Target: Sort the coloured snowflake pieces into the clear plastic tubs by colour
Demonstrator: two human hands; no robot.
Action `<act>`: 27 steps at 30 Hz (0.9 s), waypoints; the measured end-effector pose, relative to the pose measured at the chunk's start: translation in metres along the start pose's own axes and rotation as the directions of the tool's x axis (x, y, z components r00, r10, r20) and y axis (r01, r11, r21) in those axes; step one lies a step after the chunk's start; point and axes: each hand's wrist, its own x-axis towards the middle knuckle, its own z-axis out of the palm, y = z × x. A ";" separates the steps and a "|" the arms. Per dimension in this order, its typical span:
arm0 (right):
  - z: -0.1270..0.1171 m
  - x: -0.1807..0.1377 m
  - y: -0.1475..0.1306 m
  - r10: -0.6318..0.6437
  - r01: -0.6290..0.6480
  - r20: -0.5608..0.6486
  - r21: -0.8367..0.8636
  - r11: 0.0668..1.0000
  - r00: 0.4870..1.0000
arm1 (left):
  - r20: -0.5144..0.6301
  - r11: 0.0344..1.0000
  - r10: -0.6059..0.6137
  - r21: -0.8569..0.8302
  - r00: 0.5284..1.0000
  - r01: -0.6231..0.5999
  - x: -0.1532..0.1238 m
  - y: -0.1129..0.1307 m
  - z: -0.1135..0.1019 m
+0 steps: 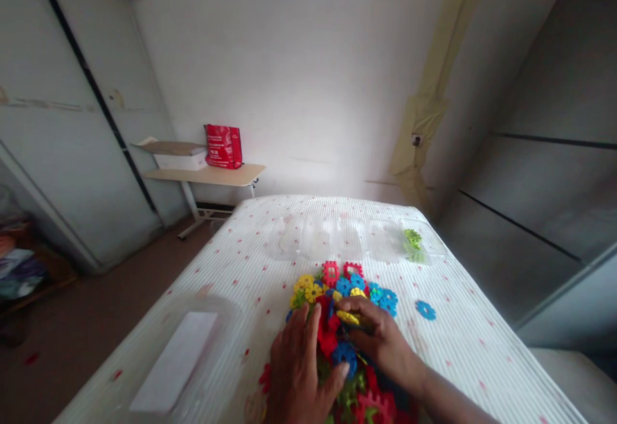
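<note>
A heap of plastic interlocking pieces in red, blue, yellow and green lies at the front of the table. My left hand [299,363] rests against the heap's left side, fingers stretched out and thumb apart, beside a dark blue flower-shaped piece [345,358]. Over the right side, my right hand [380,340] has its bent fingers and thumb around a yellow flower-shaped piece [348,317]. Red square pieces [330,272], yellow flower pieces [313,292] and light blue flower pieces [388,300] show beyond the hands. My hands hide part of the heap.
Behind the heap stands a clear compartment tray [337,254] with green pieces [413,244] in its right end. A loose blue flower piece [425,310] lies right. On the left is a clear lid or tray with a white rectangle [176,361]. A side table [231,175] bears a red bag [223,146].
</note>
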 end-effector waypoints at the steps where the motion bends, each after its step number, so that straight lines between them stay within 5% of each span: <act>1: 0.002 0.003 -0.007 -0.018 0.017 0.035 0.021 1.000 0.999 | -0.009 1.000 -0.001 -0.009 1.000 0.001 0.000 0.000 0.001; 8: 0.023 0.007 -0.044 -0.163 0.138 0.176 0.148 0.979 0.971 | -0.074 0.990 -0.106 -0.105 0.992 0.098 -0.002 0.000 0.008; 13: 0.001 0.010 -0.026 -0.325 0.322 0.012 -0.176 0.930 0.946 | -0.030 0.983 -0.135 -0.125 0.990 0.130 -0.001 0.000 0.003; 17: -0.067 -0.004 0.033 -0.227 0.081 -0.153 -0.631 0.772 0.962 | 0.004 0.986 -0.108 -0.129 0.994 0.108 0.001 0.002 -0.004; 21: -0.127 -0.037 0.095 -0.080 -0.151 -0.234 -0.815 0.559 0.969 | 0.049 0.988 -0.077 -0.128 0.996 0.083 0.002 0.004 -0.006; 24: -0.132 -0.051 0.110 -0.015 -0.127 -0.167 -0.805 0.579 0.986 | 0.059 0.986 -0.084 -0.138 0.995 0.091 0.003 0.004 -0.006; 27: -0.111 -0.045 0.098 0.003 -0.096 -0.126 -0.739 0.667 0.992 | 0.050 0.986 -0.085 -0.141 0.995 0.091 0.003 0.002 -0.004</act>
